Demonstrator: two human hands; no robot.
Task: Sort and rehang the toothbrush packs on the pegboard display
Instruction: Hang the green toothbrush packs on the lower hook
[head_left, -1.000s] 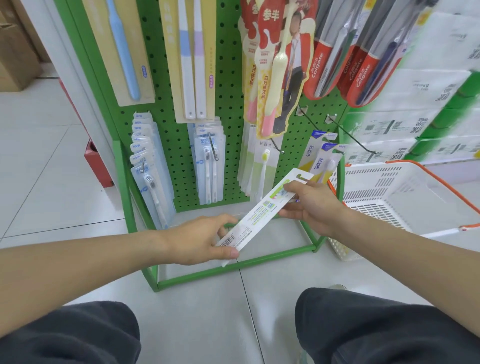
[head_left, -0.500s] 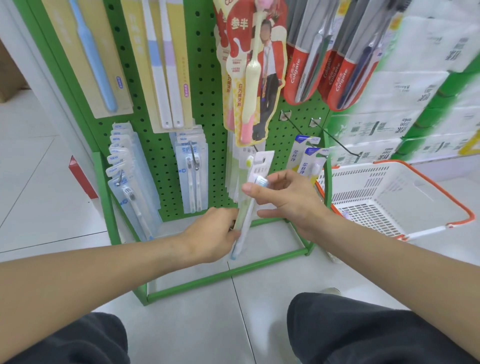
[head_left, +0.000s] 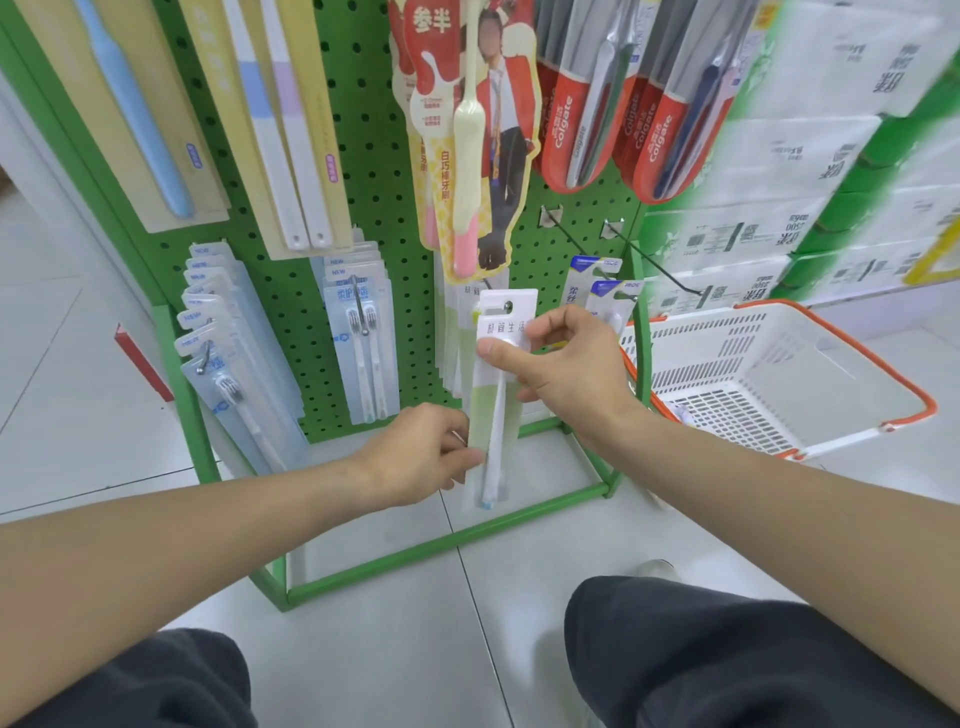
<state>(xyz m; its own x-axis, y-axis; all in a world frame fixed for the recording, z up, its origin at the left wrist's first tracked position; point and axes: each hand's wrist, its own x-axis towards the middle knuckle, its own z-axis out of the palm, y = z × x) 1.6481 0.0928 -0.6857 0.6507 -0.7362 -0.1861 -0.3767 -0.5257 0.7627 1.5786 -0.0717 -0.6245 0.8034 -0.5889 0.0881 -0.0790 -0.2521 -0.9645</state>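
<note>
Green-backed toothbrush pack (head_left: 496, 400) hangs upright before the pegboard (head_left: 374, 197), its hole near a matching row's hook. Right hand (head_left: 566, 364) pinches its top, left hand (head_left: 421, 457) its lower edge. Hanging remains; two hooks above the basket (head_left: 769, 374) stand bare.

arms: 2, bare, no sleeves | legs: dark grey trousers (head_left: 727, 654) | shoe: light-coloured (head_left: 657, 569)

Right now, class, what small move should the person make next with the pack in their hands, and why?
Probably ease the toothbrush pack forward so its hole slips onto the hook. The right hand pinches its top, the left hand steadies its bottom, and it hangs upright before matching packs.
</note>
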